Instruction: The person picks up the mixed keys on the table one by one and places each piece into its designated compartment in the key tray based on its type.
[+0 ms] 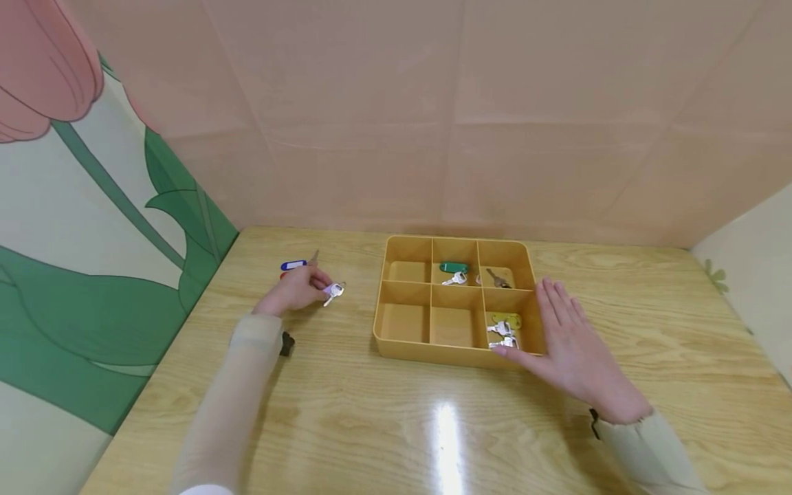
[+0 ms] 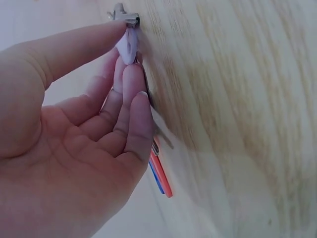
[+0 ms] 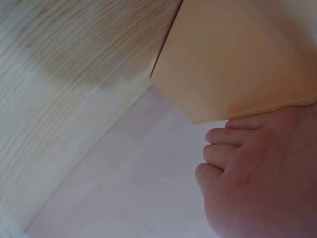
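Observation:
My left hand [image 1: 295,289] pinches a key [image 1: 335,293] with a pale purple tag [image 2: 128,48] between thumb and fingers, low over the table's left side. Just beyond that hand lie a blue key tag [image 1: 293,265] and a red key tag [image 2: 162,174], the red one partly hidden by the hand in the head view. On the right, my right hand [image 1: 575,354] rests with straight fingers along the side of a yellow six-compartment box [image 1: 433,352]. Its thumb reaches over the box's front right corner.
Inside the box, a green-tagged key [image 1: 454,267] is in the back middle compartment and a dark key [image 1: 497,278] in the back right. Keys with a yellow tag [image 1: 510,320] lie in the front right compartment. A pink wall covering [image 1: 371,137] rises behind the table.

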Demonstrator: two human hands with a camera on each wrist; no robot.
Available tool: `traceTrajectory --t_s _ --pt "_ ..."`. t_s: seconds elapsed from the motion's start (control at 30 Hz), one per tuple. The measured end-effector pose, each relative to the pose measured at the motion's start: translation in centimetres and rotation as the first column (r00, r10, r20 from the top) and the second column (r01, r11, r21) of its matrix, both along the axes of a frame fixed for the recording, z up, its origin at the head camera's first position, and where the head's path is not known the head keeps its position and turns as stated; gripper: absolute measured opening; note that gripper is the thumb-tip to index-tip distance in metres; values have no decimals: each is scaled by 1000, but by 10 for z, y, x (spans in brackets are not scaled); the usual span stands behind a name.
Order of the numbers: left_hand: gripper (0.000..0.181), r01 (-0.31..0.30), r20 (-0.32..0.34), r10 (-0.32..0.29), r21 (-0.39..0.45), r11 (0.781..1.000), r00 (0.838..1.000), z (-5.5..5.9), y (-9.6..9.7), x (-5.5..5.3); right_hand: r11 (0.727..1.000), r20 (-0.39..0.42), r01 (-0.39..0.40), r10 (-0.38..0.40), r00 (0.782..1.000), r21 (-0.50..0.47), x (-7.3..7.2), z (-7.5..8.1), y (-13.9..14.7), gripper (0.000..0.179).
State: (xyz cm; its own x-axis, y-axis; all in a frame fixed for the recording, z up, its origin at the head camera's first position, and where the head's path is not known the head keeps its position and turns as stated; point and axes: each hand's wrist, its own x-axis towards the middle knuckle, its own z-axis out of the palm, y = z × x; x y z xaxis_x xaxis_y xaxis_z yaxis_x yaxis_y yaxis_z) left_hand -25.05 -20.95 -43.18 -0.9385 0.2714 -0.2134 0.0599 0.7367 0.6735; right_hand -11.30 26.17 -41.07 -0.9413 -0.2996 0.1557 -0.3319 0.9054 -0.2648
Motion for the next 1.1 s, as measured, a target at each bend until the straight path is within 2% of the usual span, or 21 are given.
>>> traceTrajectory --t_s 0.2,0.3,0.43,0.73,0.93,1.03,1.1 --pt "25 -12 5 12 43 999 1000 -5 -3 -3 1000 -7 1 -1 1000 3 0 0 0 121" --pt "24 -25 26 23 65 998 999 -5 -3 -3 1000 -10 1 -1 1000 5 0 0 0 121" --pt "23 -48 70 39 136 990 997 -4 -4 -3 1000 -8 3 -3 1000 -1 0 0 0 121" --pt "24 -144 170 95 306 941 981 -4 -8 -2 1000 -16 1 -1 1000 -5 0 -1 0 121" --pt "27 -224 207 156 362 905 966 -6 -9 -2 1000 -13 3 -3 1000 -8 0 -1 0 122" --pt "27 -223 203 158 357 907 966 -4 -8 0 1000 -14 3 -3 1000 -8 0 -1 -1 121" --pt "27 -208 173 160 312 927 972 -3 -8 3 1000 -12 3 -3 1000 -7 0 -1 -1 121"
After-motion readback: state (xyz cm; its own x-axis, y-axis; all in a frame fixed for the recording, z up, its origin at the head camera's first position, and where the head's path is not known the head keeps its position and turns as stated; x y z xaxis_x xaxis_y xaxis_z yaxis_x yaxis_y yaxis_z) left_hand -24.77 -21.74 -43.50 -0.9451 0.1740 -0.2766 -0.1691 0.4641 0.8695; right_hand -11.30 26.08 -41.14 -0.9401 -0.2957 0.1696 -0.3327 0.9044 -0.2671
